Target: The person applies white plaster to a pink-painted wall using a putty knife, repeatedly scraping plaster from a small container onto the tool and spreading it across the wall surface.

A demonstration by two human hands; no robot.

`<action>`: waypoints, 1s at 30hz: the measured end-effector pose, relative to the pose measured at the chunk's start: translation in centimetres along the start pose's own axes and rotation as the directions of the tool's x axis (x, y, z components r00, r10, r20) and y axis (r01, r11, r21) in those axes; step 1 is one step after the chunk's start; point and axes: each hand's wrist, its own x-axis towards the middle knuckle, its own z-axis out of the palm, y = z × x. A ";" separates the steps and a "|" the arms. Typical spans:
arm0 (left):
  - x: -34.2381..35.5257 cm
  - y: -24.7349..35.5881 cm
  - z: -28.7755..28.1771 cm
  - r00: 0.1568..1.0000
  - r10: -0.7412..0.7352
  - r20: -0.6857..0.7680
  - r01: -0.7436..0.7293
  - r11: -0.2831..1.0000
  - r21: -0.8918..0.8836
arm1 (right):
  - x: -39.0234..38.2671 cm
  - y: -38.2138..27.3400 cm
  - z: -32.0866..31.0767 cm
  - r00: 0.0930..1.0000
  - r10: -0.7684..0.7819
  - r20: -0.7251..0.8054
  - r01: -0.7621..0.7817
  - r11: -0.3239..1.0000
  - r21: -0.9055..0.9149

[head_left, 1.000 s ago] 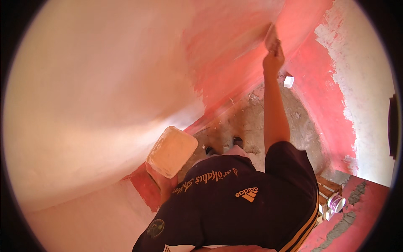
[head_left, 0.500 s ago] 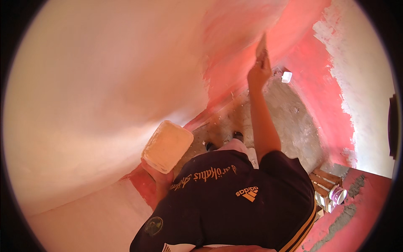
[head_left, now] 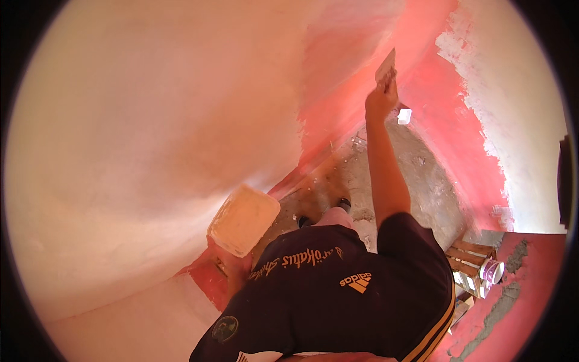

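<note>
My right hand [head_left: 382, 98] is stretched far out, closed around a flat putty knife [head_left: 386, 65] with a broad blade. The blade is at the pink-red part of the wall [head_left: 338, 99]; I cannot tell whether it touches. Low on the left, my left hand [head_left: 234, 265] supports a shallow rectangular tub [head_left: 244, 221] of pale, cream-coloured paste from below. Most of its fingers are hidden under the tub. A pale coat [head_left: 181, 108] covers the wall left of the pink-red area, with a ragged edge between them.
A small white container [head_left: 404, 116] lies on the bare grey floor [head_left: 422, 175] by the far corner. On the right stands a wooden crate [head_left: 467, 259] with a white-and-purple bucket [head_left: 491, 272]. The right wall [head_left: 512, 108] is part white, part pink-red.
My right hand and the putty knife have shifted slightly right, and the blade now shows more of its flat face. The tub has moved a little right and down in view.
</note>
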 end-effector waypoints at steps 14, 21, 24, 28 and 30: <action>0.8 0.0 1.5 0.816 0.443 0.372 -0.578 0.645 0.500 | -0.6 1.3 1.0 0.987 -0.143 -0.075 0.146 0.989 0.034; 1.4 -0.4 -3.2 0.932 0.248 0.264 -0.343 0.841 0.419 | -19.1 -2.2 3.1 0.804 -0.531 0.268 0.430 0.830 0.354; 1.1 -0.1 -1.7 0.932 0.251 0.260 -0.339 0.858 0.386 | -17.5 3.2 1.2 0.895 -0.325 0.305 0.141 0.856 0.498; 1.2 0.1 -0.7 0.924 0.232 0.305 -0.341 0.859 0.381 | -0.9 -5.4 0.0 1.000 -0.026 0.012 0.024 0.994 0.109; 1.2 0.0 0.1 0.921 0.169 0.350 -0.299 0.884 0.358 | 1.2 -6.4 1.8 0.984 -0.125 -0.124 0.139 0.984 0.114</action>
